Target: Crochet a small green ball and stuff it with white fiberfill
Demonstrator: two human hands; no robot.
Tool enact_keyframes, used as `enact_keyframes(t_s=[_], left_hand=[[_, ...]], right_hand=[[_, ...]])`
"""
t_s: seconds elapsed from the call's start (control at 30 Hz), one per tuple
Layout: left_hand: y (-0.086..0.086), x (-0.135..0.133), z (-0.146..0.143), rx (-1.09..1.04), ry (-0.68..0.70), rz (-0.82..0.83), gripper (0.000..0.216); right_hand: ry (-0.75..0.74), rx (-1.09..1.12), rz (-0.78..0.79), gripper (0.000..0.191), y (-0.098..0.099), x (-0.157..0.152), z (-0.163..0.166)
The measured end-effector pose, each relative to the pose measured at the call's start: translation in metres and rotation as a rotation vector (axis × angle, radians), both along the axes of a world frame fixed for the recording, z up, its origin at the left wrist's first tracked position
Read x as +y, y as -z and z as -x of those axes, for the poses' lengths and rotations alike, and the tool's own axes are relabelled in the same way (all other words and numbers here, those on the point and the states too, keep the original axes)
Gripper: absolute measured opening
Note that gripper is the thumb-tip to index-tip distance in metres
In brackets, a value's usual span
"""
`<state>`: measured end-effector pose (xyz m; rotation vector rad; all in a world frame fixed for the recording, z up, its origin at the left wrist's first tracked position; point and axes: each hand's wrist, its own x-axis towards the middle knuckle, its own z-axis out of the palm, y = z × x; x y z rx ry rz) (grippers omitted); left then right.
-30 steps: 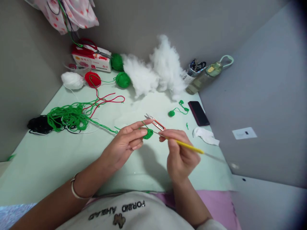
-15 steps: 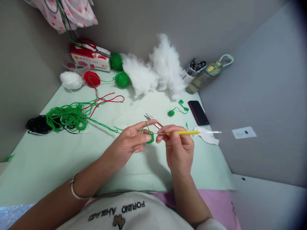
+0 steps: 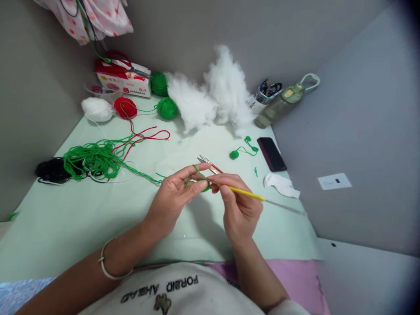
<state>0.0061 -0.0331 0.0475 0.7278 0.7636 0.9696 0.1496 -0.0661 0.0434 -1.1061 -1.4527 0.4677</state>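
Note:
My left hand (image 3: 175,194) pinches a small green crochet piece (image 3: 205,188), with a green strand looped over its forefinger. That strand runs left to a loose heap of green yarn (image 3: 93,159). My right hand (image 3: 238,203) grips a yellow-handled crochet hook (image 3: 246,193), its tip at the green piece and its handle slanting down to the right. Both hands hover above the pale green table (image 3: 82,214), close together at the centre.
Orange thread snips (image 3: 210,163) lie just beyond my hands. White stuffing (image 3: 213,98), green yarn balls (image 3: 167,108), a red ball (image 3: 125,107), a white ball (image 3: 97,109) and a red-white box (image 3: 123,78) sit at the back. A phone (image 3: 271,154), bottle (image 3: 282,103) and white scrap (image 3: 282,185) lie right.
The hook swung level and then back to slanting down-right, while its tip stayed at the green piece. My left forefinger holds the strand higher, and my hands are closer together.

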Motion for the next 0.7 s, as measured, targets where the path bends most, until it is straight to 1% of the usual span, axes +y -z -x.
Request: enact_keyframes(t_s=[0.07, 0.1, 0.13, 0.17, 0.23, 0.3, 0.33, 0.37, 0.4, 0.47, 0.5, 0.53, 0.57, 0.67, 0.7], left_hand=[[-0.001, 0.000, -0.001, -0.036, -0.018, 0.045, 0.043], [-0.001, 0.001, 0.000, -0.067, -0.001, 0.079, 0.042], [-0.002, 0.002, 0.000, -0.102, 0.026, 0.118, 0.039], [-0.002, 0.004, 0.001, -0.138, 0.055, 0.154, 0.035], [-0.003, 0.007, 0.002, -0.190, 0.072, 0.196, 0.029], [-0.003, 0.007, 0.003, -0.183, 0.017, 0.169, 0.031], [-0.004, 0.007, 0.002, -0.161, -0.021, 0.138, 0.035], [-0.004, 0.006, 0.001, -0.138, -0.047, 0.111, 0.040], [-0.004, 0.005, 0.000, -0.122, -0.052, 0.098, 0.043], [-0.004, 0.004, -0.001, -0.135, 0.007, 0.132, 0.040], [-0.004, 0.004, 0.000, -0.159, 0.049, 0.166, 0.035], [-0.003, 0.005, 0.000, -0.187, 0.078, 0.195, 0.031], [-0.003, 0.007, 0.001, -0.209, 0.086, 0.211, 0.027], [-0.002, 0.010, 0.004, -0.204, 0.029, 0.167, 0.027], [-0.002, 0.010, 0.005, -0.175, 0.026, 0.137, 0.029]], right_hand=[[0.063, -0.227, -0.115, 0.031, 0.003, -0.001, 0.000], [0.086, -0.311, -0.161, 0.033, 0.004, -0.001, -0.001], [0.102, -0.340, -0.184, 0.034, 0.004, -0.001, -0.001], [0.111, -0.307, -0.176, 0.032, 0.003, 0.000, -0.002], [0.104, -0.099, -0.088, 0.024, 0.000, 0.002, -0.003], [0.080, 0.107, 0.022, 0.021, -0.003, 0.004, -0.003], [0.066, 0.137, 0.056, 0.021, -0.004, 0.005, -0.002], [0.056, 0.103, 0.060, 0.020, -0.004, 0.006, -0.002], [0.058, 0.023, 0.030, 0.020, -0.003, 0.006, -0.001], [0.094, -0.170, -0.086, 0.023, -0.001, 0.006, -0.001], [0.115, -0.219, -0.130, 0.026, 0.000, 0.005, -0.001], [0.133, -0.205, -0.145, 0.026, 0.000, 0.004, -0.002], [0.140, -0.134, -0.126, 0.024, 0.000, 0.004, -0.003], [0.061, 0.182, 0.042, 0.019, -0.002, 0.005, -0.005], [0.019, 0.243, 0.083, 0.017, -0.003, 0.006, -0.005]])
